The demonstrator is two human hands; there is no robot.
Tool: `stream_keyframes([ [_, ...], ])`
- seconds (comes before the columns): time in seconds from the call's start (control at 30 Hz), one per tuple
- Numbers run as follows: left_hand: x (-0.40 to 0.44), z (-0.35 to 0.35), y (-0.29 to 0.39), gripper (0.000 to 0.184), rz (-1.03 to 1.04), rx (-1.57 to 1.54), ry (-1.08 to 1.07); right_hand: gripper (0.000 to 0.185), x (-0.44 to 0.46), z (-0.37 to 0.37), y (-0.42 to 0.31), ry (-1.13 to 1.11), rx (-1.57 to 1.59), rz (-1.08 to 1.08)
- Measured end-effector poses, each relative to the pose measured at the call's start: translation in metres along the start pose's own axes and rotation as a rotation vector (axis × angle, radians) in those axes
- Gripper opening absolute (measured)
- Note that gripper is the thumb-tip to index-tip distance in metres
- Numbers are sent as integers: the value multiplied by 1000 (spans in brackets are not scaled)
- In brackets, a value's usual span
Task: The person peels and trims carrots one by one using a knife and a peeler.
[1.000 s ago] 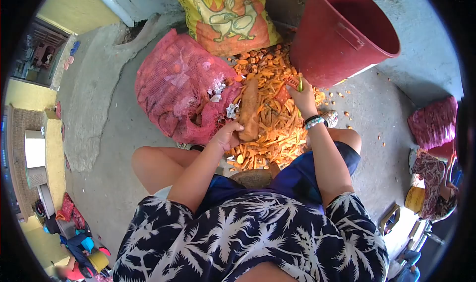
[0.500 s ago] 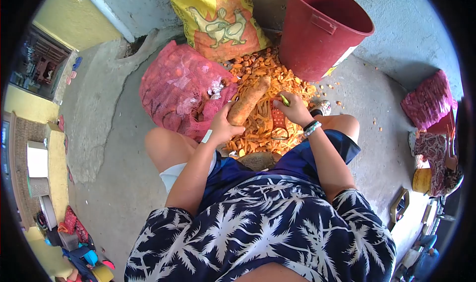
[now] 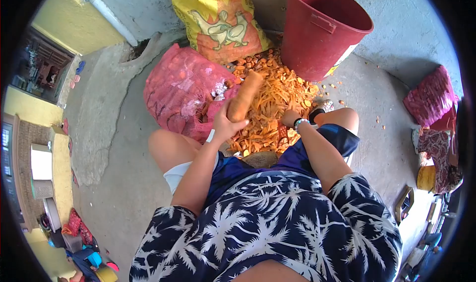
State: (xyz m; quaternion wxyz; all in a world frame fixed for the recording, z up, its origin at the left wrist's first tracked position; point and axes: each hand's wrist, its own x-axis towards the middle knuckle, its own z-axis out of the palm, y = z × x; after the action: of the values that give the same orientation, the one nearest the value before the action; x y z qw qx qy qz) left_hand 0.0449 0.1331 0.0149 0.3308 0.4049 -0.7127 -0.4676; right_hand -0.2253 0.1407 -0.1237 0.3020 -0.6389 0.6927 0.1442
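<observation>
My left hand [image 3: 229, 125] is wrapped round the lower end of a large orange carrot [image 3: 245, 97], which tilts up and away to the right. The carrot's surface looks mostly smooth and orange. Lower and to the right, my right hand [image 3: 290, 118] is closed, knuckles up, just over the heap of orange peels and pieces [image 3: 270, 96]. Whatever its fingers hold is hidden from above. A bit of red dotted material [image 3: 283, 132] shows beside that hand, partly covered by peels.
A pink mesh sack [image 3: 181, 91] stands left of the heap. Behind it are a yellow-orange printed sack [image 3: 225, 24] and a tall red bin [image 3: 315, 44]. Another pink sack [image 3: 430, 97] leans near the right wall. My knees flank the heap.
The carrot has turned to show a smoother, brighter side. My right hand has moved down toward the peels, and the yellow-green handle seen in it before no longer shows.
</observation>
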Motion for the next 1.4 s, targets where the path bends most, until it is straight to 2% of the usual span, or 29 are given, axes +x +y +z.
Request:
stream_keyframes([
  [0.03, 0, 1, -12, 60, -231, -364, 92, 31, -8, -12, -11, 55, 290, 25],
  [0.07, 2, -2, -38, 60, -345, -647, 88, 33, -18, -23, -19, 107, 576, 54],
  [0.1, 5, -6, -42, 60, -347, -657, 99, 33, -25, -29, -20, 100, 564, 52],
  [0.17, 9, -11, -51, 51, -581, -1223, 226, 39, -35, -34, -23, 286, 655, 2],
  [0.2, 13, -10, -55, 52, -521, -1261, 270, 37, -40, -33, -24, 356, 577, -36],
  [0.3, 22, -8, -64, 53, -477, -1196, 384, 35, -55, -30, -33, 432, 525, -78],
  [0.37, 24, -7, -67, 48, -447, -1235, 351, 35, -55, -23, -42, 472, 520, -110],
  [0.43, 23, -4, -62, 41, -358, -1238, 245, 36, -74, -26, -67, 628, 701, -235],
  [0.5, 25, 2, -65, 38, -348, -1265, 239, 35, -76, -20, -79, 614, 670, -246],
  [0.57, 25, 10, -64, 40, -313, -1299, 226, 33, -90, -24, -94, 649, 800, -294],
  [0.63, 23, 14, -55, 44, -301, -1324, 217, 29, -103, -34, -106, 595, 858, -262],
  [0.7, 22, 15, -47, 47, -304, -1526, 223, 26, -101, -34, -109, 621, 864, -251],
  [0.77, 23, 16, -48, 43, -323, -1490, 201, 26, -100, -34, -110, 654, 857, -243],
  [0.8, 24, 16, -48, 40, -339, -1455, 187, 26, -103, -37, -111, 592, 956, -230],
  [0.83, 23, 18, -48, 40, -341, -1453, 183, 27, -104, -38, -112, 527, 1053, -218],
  [1.0, 24, 26, -45, 44, -271, -1285, 193, 27, -91, -31, -108, 453, 1109, -198],
  [1.07, 24, 26, -47, 44, -315, -1269, 207, 27, -89, -31, -108, 429, 1135, -190],
  [1.13, 22, 28, -34, 45, -357, -1255, 219, 29, -84, -29, -105, 554, 1012, -282],
  [1.17, 18, 31, -27, 45, -371, -1253, 246, 29, -80, -28, -104, 557, 1013, -279],
  [1.23, 15, 33, -20, 45, -387, -1249, 271, 29, -69, -24, -103, 731, 1053, -306],
  [1.3, 16, 33, -28, 38, -420, -1187, 262, 29, -66, -29, -101, 712, 1027, -274],
  [1.33, 22, 34, -36, 32, -279, -1207, 273, 24, -73, -40, -103, 396, 1181, -210],
  [1.37, 21, 33, -45, 32, -277, -1208, 278, 21, -77, -49, -104, 69, 1311, -142],
  [1.4, 21, 30, -42, 31, -250, -1218, 276, 21, -79, -54, -105, 67, 1307, -144],
])
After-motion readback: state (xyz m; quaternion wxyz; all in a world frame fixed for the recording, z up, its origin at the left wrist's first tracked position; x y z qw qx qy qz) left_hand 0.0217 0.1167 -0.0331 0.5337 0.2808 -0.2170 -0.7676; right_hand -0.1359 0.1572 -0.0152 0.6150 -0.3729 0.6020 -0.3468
